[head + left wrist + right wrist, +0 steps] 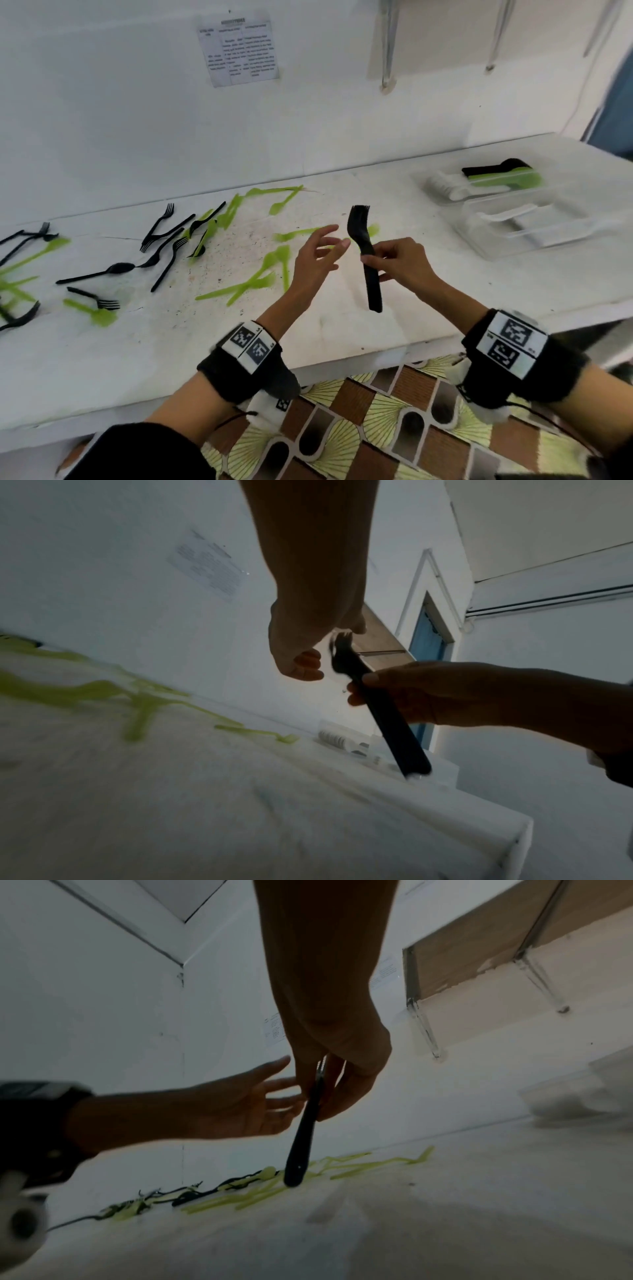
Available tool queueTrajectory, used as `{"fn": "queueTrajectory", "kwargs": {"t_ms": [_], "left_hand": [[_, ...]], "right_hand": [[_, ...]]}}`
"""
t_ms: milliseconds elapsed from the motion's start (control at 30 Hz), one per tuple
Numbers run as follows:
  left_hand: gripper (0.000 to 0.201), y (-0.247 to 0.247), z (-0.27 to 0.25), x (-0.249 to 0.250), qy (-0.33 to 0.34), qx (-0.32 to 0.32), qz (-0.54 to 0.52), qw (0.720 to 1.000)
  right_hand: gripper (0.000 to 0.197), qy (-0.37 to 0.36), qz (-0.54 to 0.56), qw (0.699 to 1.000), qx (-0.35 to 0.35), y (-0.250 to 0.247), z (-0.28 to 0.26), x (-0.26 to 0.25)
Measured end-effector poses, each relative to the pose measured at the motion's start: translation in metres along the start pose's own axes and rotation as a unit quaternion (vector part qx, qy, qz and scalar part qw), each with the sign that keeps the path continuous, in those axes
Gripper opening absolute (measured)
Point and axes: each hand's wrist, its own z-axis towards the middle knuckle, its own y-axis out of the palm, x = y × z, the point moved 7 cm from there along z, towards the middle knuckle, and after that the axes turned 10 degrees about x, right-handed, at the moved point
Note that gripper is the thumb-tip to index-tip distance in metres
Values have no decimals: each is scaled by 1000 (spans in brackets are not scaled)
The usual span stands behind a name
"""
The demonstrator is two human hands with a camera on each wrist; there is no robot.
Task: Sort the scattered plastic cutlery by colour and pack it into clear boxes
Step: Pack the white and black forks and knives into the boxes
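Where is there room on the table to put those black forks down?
Bare tabletop lies between the right hand holding the black forks and the clear boxes. The near edge below the green cutlery is bare too. The left end, with scattered black forks, is crowded.

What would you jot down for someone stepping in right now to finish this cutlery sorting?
Right hand grips a stack of black forks, held above the table. Left hand is open beside it, holding nothing.
Done: the clear boxes at far right already hold some white, green and black pieces.
Left: black cutlery and green cutlery lie mixed across the table's left and middle.
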Motion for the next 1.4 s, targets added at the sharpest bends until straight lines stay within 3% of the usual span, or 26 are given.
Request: {"fn": "queueTrajectory", "kwargs": {"t_ms": [133,333,467,567,600,667,733,867,1000,1100,1267,1333,1400], "left_hand": [[27,23,12,11,25,-34,1,999],[30,70,18,-4,13,-92,-12,996],[25,67,24,-16,95,-52,129,986],[23,45,42,-29,147,-45,257,954],[30,39,52,-39,128,-55,329,934],[47,25,67,-61,29,-70,441,894],[55,18,69,-71,-67,-77,439,893],[38,37,66,-63,-61,-98,459,881],[21,53,69,-63,-139,-96,315,934],[39,76,63,-55,-208,-128,136,960],[32,128,50,-27,-289,-159,-118,937],[25,150,43,-22,-307,-151,-164,925],[18,171,37,-17,-290,-135,-166,933]], "right_hand": [[14,-30,-106,994,8,-8,-9,6],[17,-2,-130,990,58,-32,-14,27],[16,48,-116,991,53,-38,-18,44],[15,62,-97,993,28,-39,-23,49],[15,60,-96,993,21,-40,-23,49],[16,59,-95,994,15,-43,-21,49],[15,64,-89,994,10,-45,-17,50],[14,77,-66,995,2,-46,-14,53],[18,88,-36,995,5,-50,-12,56],[20,91,-8,996,22,-59,-7,55],[19,104,26,993,59,-80,-1,57],[18,98,42,992,65,-88,1,55],[16,98,59,991,69,-95,2,54]]}}
